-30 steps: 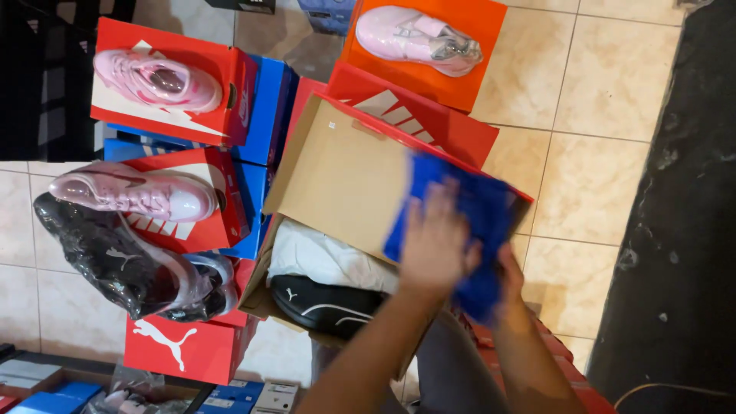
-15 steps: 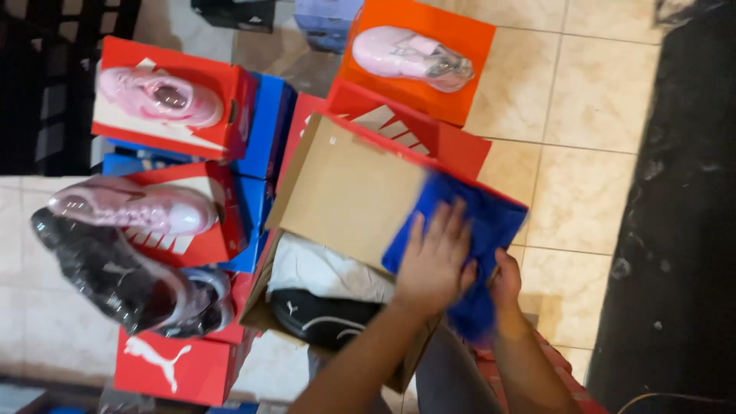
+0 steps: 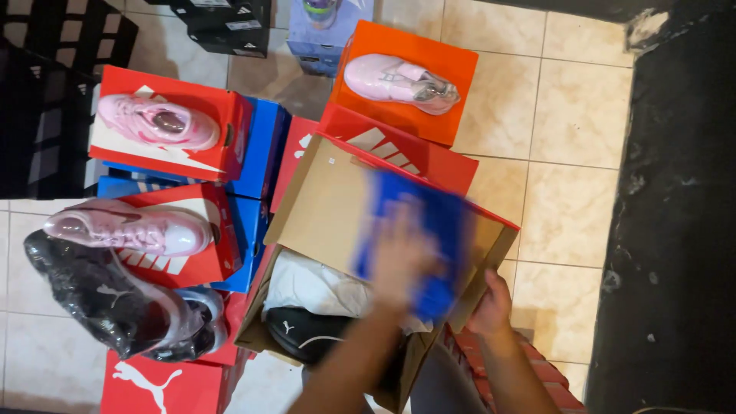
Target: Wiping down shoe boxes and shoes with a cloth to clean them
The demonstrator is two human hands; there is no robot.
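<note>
An open shoe box (image 3: 322,207) with a brown cardboard inside and red outside rests in front of me, lid flipped up. Inside it lie a black shoe (image 3: 307,337) and crumpled white paper (image 3: 307,285). My left hand (image 3: 399,257), blurred by motion, presses a blue cloth (image 3: 438,222) against the inner face of the lid. At the box's right edge, my right hand (image 3: 492,305) grips the cardboard rim.
Pink shoes (image 3: 157,123) (image 3: 126,230) sit on red boxes at the left, with blue boxes (image 3: 264,149) between them. Another pink shoe (image 3: 399,80) lies on an orange box. A plastic-wrapped black shoe (image 3: 107,303) is lower left. A dark mat (image 3: 675,230) borders the tiled floor (image 3: 567,115) on the right.
My left hand has swept the blue cloth leftward and up across the lid, now blurred. My right hand now shows plainly on the box's right rim.
</note>
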